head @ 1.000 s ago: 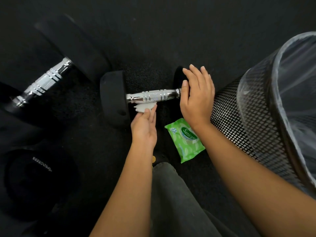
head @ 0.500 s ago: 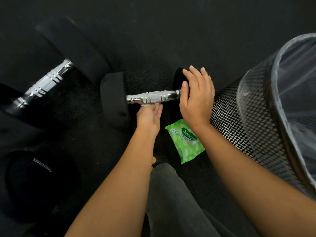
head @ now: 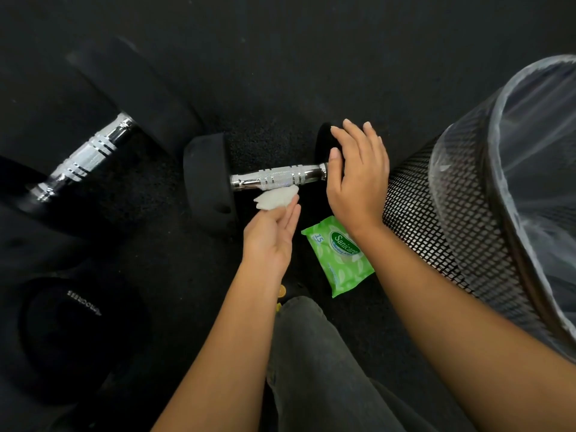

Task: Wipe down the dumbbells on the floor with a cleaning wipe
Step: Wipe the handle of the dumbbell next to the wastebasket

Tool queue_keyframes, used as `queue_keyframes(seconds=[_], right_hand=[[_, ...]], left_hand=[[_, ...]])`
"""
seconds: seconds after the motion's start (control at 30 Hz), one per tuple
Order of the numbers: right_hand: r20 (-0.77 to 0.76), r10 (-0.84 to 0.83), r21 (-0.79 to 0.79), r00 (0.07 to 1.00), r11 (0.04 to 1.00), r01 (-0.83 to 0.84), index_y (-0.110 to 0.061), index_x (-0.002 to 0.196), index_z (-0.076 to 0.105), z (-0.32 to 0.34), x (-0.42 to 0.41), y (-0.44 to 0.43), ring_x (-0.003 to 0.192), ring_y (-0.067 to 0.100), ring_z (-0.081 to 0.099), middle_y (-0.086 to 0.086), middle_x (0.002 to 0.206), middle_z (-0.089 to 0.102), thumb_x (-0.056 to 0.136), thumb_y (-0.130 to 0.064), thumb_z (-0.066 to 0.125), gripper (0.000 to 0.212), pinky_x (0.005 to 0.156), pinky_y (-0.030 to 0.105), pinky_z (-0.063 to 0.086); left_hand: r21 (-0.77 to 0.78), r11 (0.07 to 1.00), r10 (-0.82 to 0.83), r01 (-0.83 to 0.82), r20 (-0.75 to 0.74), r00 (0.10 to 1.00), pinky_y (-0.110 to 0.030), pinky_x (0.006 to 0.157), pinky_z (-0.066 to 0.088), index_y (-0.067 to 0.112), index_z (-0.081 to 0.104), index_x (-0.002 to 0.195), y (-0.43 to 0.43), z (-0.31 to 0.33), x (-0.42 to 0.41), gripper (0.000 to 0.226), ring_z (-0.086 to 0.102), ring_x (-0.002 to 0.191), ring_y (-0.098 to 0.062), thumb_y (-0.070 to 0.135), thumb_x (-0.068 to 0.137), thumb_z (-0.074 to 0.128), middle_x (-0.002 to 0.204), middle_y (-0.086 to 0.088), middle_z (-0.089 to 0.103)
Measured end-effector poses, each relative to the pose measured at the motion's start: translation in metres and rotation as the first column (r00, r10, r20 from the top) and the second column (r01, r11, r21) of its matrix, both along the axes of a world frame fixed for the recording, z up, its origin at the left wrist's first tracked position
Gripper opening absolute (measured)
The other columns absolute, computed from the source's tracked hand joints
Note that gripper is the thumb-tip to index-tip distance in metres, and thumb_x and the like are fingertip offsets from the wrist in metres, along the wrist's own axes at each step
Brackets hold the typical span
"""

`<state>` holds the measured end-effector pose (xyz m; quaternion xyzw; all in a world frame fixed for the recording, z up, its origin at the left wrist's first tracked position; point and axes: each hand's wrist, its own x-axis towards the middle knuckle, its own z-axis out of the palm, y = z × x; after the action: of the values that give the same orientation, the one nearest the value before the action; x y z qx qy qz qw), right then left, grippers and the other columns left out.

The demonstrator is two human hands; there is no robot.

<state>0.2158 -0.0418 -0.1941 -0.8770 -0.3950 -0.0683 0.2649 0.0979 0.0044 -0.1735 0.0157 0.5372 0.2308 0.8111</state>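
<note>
Floor of black speckled rubber point(head: 311, 57) carries everything. Black metal mesh wastebin with clear plastic liner point(head: 452, 213) stands at the right edge, just beside the right forearm. Large black rubber-headed dumbbell with chrome knurled handle point(head: 90, 151) lies at upper left, well apart from both hands, untouched for now. Round black weight head point(head: 78, 332) sits at lower left with small white lettering, too blurred to read. Smaller black dumbbell with chrome ringed handle point(head: 277, 180) lies centre, handle running left-right. Right hand point(head: 358, 182) rests flat over its right head, fingers spread, steadying it, not wrapped round anything. Left hand point(head: 271, 235) has its grip pinched on a crumpled white cleaning wipe point(head: 276, 198), held at the fingertips just beneath the handle, touching or nearly so, can't tell which. Green plastic wipes packet point(head: 338, 255) lies between the two forearms; label reads "Sanicare" and "15", smaller print unreadable.

Step in hand, as judged: wiping the chrome handle. To do it well: keep the right hand pressing so the dumbbell doesn't roll, wrap the wipe round the bar, run it end to end into the knurling, turn the bar to reach the underside, then do both heads.
</note>
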Motion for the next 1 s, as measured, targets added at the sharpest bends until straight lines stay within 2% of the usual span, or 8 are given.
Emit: queue_keyframes(seconds=[0.27,0.37,0.43,0.53,0.6,0.7,0.8,1.0], right_hand=[[-0.067,0.116,0.169,0.991,0.980,-0.103,-0.007,0.116,0.063,0.010,-0.025,-0.006,0.132,0.030,0.038,0.013,0.132,0.054,0.092,-0.014,0.050,0.028,0.112,0.043,0.030],[-0.308,0.178,0.227,0.935,0.968,-0.109,-0.008,0.120,0.059,0.014,-0.049,-0.013,0.119,0.018,0.048,0.004,0.123,0.058,0.092,-0.016,0.052,0.030,0.103,0.033,0.039],[-0.613,0.108,0.173,0.783,0.985,-0.001,-0.014,0.124,0.056,0.021,-0.058,-0.016,0.108,0.010,0.054,-0.003,0.117,0.059,0.093,-0.023,0.054,0.032,0.091,0.024,0.046],[-0.942,0.050,0.096,0.332,0.988,0.124,-0.012,0.114,0.061,0.022,-0.058,-0.016,0.096,0.011,0.061,0.007,0.109,0.067,0.093,-0.028,0.054,0.027,0.079,0.021,0.049],[-0.993,0.105,0.115,0.056,0.966,0.230,-0.005,0.111,0.062,0.020,-0.055,-0.014,0.096,0.021,0.064,0.016,0.107,0.068,0.095,-0.022,0.052,0.026,0.080,0.027,0.053],[-0.939,0.201,0.049,-0.277,0.879,0.474,-0.005,0.113,0.058,0.017,-0.054,-0.010,0.087,0.021,0.066,0.013,0.098,0.067,0.097,-0.015,0.048,0.022,0.078,0.028,0.055],[-0.905,0.158,-0.102,-0.395,0.821,0.562,-0.001,0.122,0.049,0.008,-0.060,-0.010,0.086,0.023,0.066,0.014,0.091,0.065,0.098,-0.011,0.045,0.027,0.072,0.025,0.056],[-0.878,0.062,-0.289,-0.475,0.723,0.627,0.003,0.128,0.045,-0.010,-0.063,0.000,0.113,0.028,0.058,0.021,0.120,0.057,0.097,-0.003,0.042,0.032,0.088,0.032,0.048]], left_hand=[[0.269,0.914,-0.282,0.305,-0.123,0.952,-0.023,0.080,0.049,0.020,0.058,0.102,-0.013,0.009,-0.025,0.029,0.062,0.094,-0.013,-0.002,0.094,0.042,0.100,0.000,0.066],[0.403,0.840,-0.344,0.364,-0.123,0.931,-0.022,0.079,0.049,0.019,0.057,0.111,-0.006,0.010,-0.024,0.030,0.060,0.094,-0.009,-0.001,0.094,0.043,0.102,0.001,0.065],[0.474,0.798,-0.382,0.373,-0.082,0.921,-0.021,0.084,0.050,0.017,0.055,0.118,0.000,0.012,-0.023,0.033,0.061,0.100,-0.010,-0.003,0.094,0.043,0.109,0.000,0.065],[0.523,0.732,-0.469,0.436,-0.077,0.880,-0.023,0.090,0.052,0.018,0.059,0.110,0.005,0.018,-0.026,0.031,0.061,0.105,-0.013,-0.004,0.093,0.046,0.108,-0.003,0.065],[0.529,0.632,-0.552,0.566,-0.204,0.808,-0.024,0.089,0.051,0.022,0.060,0.109,0.008,0.020,-0.030,0.032,0.063,0.098,-0.013,-0.003,0.091,0.051,0.100,0.000,0.064],[0.479,0.331,-0.583,0.813,-0.574,0.575,-0.022,0.085,0.048,0.027,0.053,0.125,0.015,0.020,-0.040,0.043,0.062,0.084,-0.006,0.006,0.088,0.059,0.099,0.004,0.058],[0.535,0.106,-0.294,0.838,-0.788,0.540,-0.011,0.077,0.046,0.020,0.058,0.124,0.029,0.030,-0.049,0.039,0.055,0.081,0.000,0.009,0.086,0.061,0.103,0.002,0.053],[0.314,-0.370,0.122,0.874,-0.917,0.381,-0.029,0.108,0.026,0.012,0.053,0.130,0.075,0.036,-0.063,0.056,0.042,0.128,-0.025,0.029,0.080,0.069,0.133,-0.008,0.048]])
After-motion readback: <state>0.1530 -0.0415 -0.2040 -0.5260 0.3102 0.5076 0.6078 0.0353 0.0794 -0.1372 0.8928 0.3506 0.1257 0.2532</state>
